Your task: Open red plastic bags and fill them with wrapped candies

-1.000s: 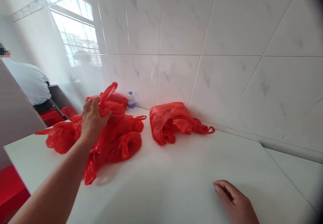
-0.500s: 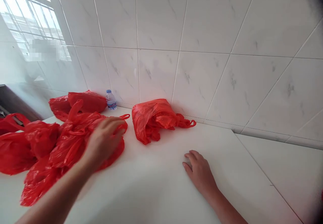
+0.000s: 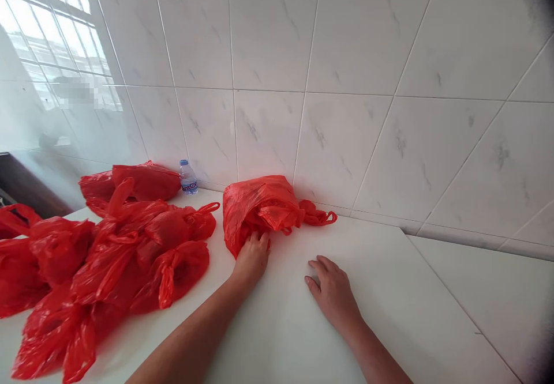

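Observation:
My left hand (image 3: 252, 255) reaches across the white table (image 3: 411, 292) and its fingertips touch the front edge of a crumpled red plastic bag (image 3: 264, 205) lying against the tiled wall. Whether those fingers pinch the plastic I cannot tell. My right hand (image 3: 332, 289) lies flat on the table a little to the right, fingers stretched out and holding nothing. A heap of several red plastic bags (image 3: 130, 251) spreads over the left part of the table, apart from both hands.
A small water bottle (image 3: 187, 177) with a blue cap stands at the wall behind the heap. Another red bag (image 3: 138, 179) lies beside it. White marbled tiles (image 3: 346, 84) form the wall, and a window reflection shows at the left. A lower white ledge (image 3: 497, 292) runs at the right.
My left hand has left the heap of red bags and moved right to the single bag by the wall. My right hand has hardly moved.

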Motion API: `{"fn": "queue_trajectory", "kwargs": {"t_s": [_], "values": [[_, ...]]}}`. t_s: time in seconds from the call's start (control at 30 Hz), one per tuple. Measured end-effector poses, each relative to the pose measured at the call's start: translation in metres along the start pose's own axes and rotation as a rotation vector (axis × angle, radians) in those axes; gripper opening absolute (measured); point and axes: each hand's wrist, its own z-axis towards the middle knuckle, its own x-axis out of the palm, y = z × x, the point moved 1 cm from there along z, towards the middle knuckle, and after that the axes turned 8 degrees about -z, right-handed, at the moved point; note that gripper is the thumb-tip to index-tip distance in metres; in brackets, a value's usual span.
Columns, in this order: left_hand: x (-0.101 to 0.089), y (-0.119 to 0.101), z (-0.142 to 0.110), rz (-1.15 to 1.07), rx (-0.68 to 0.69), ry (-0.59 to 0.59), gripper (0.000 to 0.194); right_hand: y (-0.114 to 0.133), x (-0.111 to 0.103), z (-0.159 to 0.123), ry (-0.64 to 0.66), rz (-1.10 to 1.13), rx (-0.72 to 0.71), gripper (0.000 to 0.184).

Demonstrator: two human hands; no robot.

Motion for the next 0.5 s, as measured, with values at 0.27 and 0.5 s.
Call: {"fn": "queue_trajectory", "kwargs": {"t_s": [0.27,0.5], "values": [[0.0,-0.049,-0.028,-0.255,0.358,0.129,0.025,0.011,-0.012,-0.005,-0.036,0.604,0.101,0.075],[0.001,-0.063,-0.042,-0.363,0.543,0.23,0.02,0.003,-0.02,0.001,0.046,1.227,0.256,0.058]]}}
